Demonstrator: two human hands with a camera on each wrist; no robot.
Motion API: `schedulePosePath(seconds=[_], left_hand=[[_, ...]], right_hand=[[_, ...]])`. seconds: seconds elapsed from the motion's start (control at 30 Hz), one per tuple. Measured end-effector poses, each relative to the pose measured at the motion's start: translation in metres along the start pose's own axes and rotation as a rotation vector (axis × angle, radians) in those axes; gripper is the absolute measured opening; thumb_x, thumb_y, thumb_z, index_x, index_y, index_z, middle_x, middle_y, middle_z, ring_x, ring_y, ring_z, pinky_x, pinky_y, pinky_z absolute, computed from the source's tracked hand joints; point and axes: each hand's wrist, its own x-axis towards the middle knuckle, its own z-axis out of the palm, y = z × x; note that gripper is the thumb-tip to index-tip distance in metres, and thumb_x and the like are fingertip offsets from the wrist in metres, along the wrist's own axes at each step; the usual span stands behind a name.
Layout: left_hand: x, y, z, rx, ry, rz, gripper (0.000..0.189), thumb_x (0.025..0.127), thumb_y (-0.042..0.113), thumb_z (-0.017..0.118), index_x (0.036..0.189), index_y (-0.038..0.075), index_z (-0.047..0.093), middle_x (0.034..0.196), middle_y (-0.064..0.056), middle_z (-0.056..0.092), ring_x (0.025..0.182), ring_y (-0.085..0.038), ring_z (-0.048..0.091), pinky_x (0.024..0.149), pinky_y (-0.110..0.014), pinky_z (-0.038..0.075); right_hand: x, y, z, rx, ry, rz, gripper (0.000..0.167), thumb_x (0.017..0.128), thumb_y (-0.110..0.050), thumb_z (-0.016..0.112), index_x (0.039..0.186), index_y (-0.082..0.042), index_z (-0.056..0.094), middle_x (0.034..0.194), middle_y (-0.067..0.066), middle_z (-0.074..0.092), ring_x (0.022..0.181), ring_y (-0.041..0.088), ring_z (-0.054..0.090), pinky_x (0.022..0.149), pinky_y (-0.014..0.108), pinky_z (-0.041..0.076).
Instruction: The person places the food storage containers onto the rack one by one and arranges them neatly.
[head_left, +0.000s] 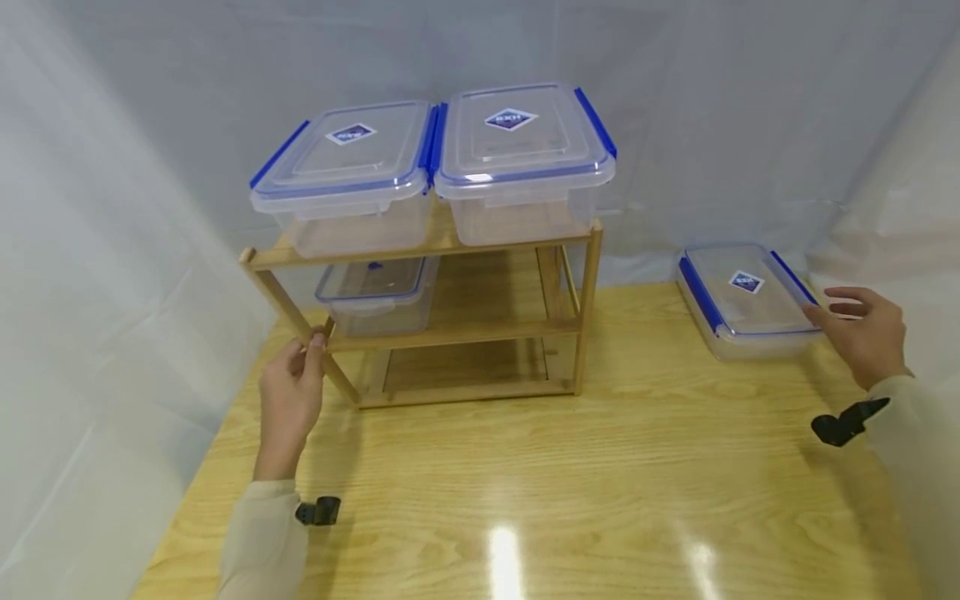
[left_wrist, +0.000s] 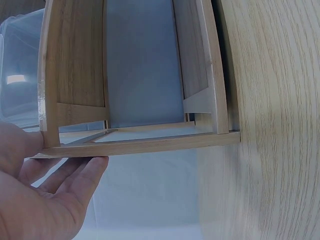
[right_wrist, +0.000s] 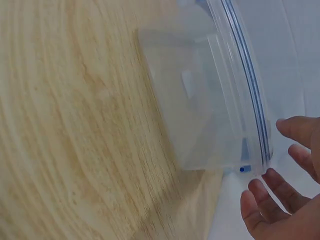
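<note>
My left hand (head_left: 292,392) holds the left front post of a wooden shelf rack (head_left: 461,335), near its middle level. In the left wrist view, the thumb is on one side of the post (left_wrist: 145,145) and the fingers are on the other. Over at the right, my right hand (head_left: 866,337) is beside a clear food container (head_left: 757,304) with blue side clips, which sits on the table. Seen from the right wrist, the fingers are spread and relaxed around the corner of that lidded container (right_wrist: 200,100); whether a fingertip touches it is unclear.
Two lidded clear containers, a left one (head_left: 348,162) and a right one (head_left: 525,158), stand side by side on the rack's top level. A third container (head_left: 382,308) is on the middle level, at the left. Pale sheeting (head_left: 675,100) hangs behind the wood-grain table (head_left: 585,483).
</note>
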Motion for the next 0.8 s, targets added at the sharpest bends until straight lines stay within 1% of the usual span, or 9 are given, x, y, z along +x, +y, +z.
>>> schedulePosePath(seconds=[0.1, 0.13, 0.2, 0.3, 0.4, 0.43, 0.57, 0.67, 0.8], left_hand=[[0.000, 0.000, 0.000, 0.001, 0.000, 0.004, 0.053, 0.108, 0.045, 0.045, 0.137, 0.004, 0.063, 0.124, -0.024, 0.068, 0.113, -0.041, 0.066, 0.090, -0.057, 0.055], [0.000, 0.001, 0.000, 0.002, 0.000, 0.003, 0.053, 0.108, 0.045, 0.044, 0.135, 0.004, 0.064, 0.123, -0.024, 0.068, 0.113, -0.041, 0.066, 0.089, -0.056, 0.055], [0.000, 0.001, 0.000, 0.004, 0.000, 0.007, 0.053, 0.108, 0.045, 0.044, 0.134, 0.004, 0.064, 0.123, -0.024, 0.068, 0.112, -0.042, 0.066, 0.089, -0.057, 0.055], [0.001, 0.001, 0.000, 0.006, -0.001, 0.002, 0.054, 0.108, 0.047, 0.044, 0.134, 0.004, 0.064, 0.123, -0.024, 0.068, 0.111, -0.042, 0.067, 0.089, -0.057, 0.055], [0.001, 0.000, 0.000, 0.006, -0.006, -0.004, 0.054, 0.108, 0.046, 0.044, 0.136, 0.004, 0.063, 0.123, -0.024, 0.068, 0.111, -0.042, 0.067, 0.091, -0.057, 0.055], [0.001, 0.000, 0.000, 0.004, -0.007, -0.005, 0.054, 0.108, 0.046, 0.045, 0.135, 0.004, 0.064, 0.123, -0.025, 0.068, 0.112, -0.042, 0.066, 0.091, -0.057, 0.055], [0.000, 0.000, 0.000, 0.003, -0.010, -0.004, 0.053, 0.108, 0.044, 0.045, 0.132, 0.002, 0.065, 0.123, -0.025, 0.068, 0.113, -0.041, 0.066, 0.091, -0.056, 0.055], [0.000, 0.000, 0.000, 0.002, -0.010, -0.002, 0.052, 0.108, 0.044, 0.045, 0.135, 0.003, 0.063, 0.126, -0.025, 0.066, 0.113, -0.043, 0.066, 0.091, -0.057, 0.055], [-0.001, 0.001, 0.000, 0.000, -0.011, 0.002, 0.052, 0.108, 0.044, 0.044, 0.138, 0.005, 0.062, 0.126, -0.026, 0.066, 0.112, -0.044, 0.066, 0.092, -0.058, 0.054]], right_hand=[[0.006, 0.002, -0.002, 0.073, -0.018, 0.059, 0.028, 0.093, -0.030, 0.075, 0.114, -0.037, 0.058, 0.090, -0.024, 0.056, 0.072, -0.008, 0.059, 0.059, 0.013, 0.052], [0.007, 0.002, -0.003, 0.102, -0.025, 0.078, 0.028, 0.092, -0.029, 0.076, 0.111, -0.038, 0.057, 0.086, -0.026, 0.057, 0.071, -0.007, 0.060, 0.059, 0.014, 0.052], [0.011, 0.001, -0.003, 0.161, -0.038, 0.103, 0.028, 0.092, -0.027, 0.077, 0.110, -0.036, 0.058, 0.081, -0.027, 0.061, 0.070, -0.005, 0.062, 0.058, 0.015, 0.053], [0.015, -0.001, -0.001, 0.195, -0.054, 0.120, 0.028, 0.091, -0.027, 0.077, 0.110, -0.035, 0.058, 0.078, -0.025, 0.063, 0.070, -0.004, 0.063, 0.057, 0.016, 0.053], [0.017, -0.003, 0.002, 0.166, -0.065, 0.137, 0.029, 0.091, -0.030, 0.077, 0.111, -0.035, 0.057, 0.077, -0.024, 0.063, 0.071, -0.003, 0.061, 0.058, 0.017, 0.053], [0.018, -0.004, 0.002, 0.141, -0.068, 0.141, 0.030, 0.091, -0.032, 0.077, 0.112, -0.036, 0.057, 0.077, -0.025, 0.061, 0.072, -0.003, 0.061, 0.059, 0.018, 0.053], [0.018, -0.004, 0.004, 0.116, -0.097, 0.171, 0.031, 0.090, -0.034, 0.077, 0.113, -0.037, 0.057, 0.078, -0.026, 0.059, 0.074, -0.002, 0.058, 0.059, 0.019, 0.053], [0.018, -0.004, 0.006, 0.124, -0.127, 0.171, 0.031, 0.091, -0.033, 0.077, 0.115, -0.036, 0.057, 0.080, -0.026, 0.060, 0.074, -0.001, 0.057, 0.059, 0.021, 0.053], [0.017, -0.004, 0.008, 0.121, -0.171, 0.146, 0.030, 0.094, -0.032, 0.074, 0.118, -0.033, 0.056, 0.081, -0.025, 0.062, 0.071, 0.003, 0.056, 0.058, 0.024, 0.053]])
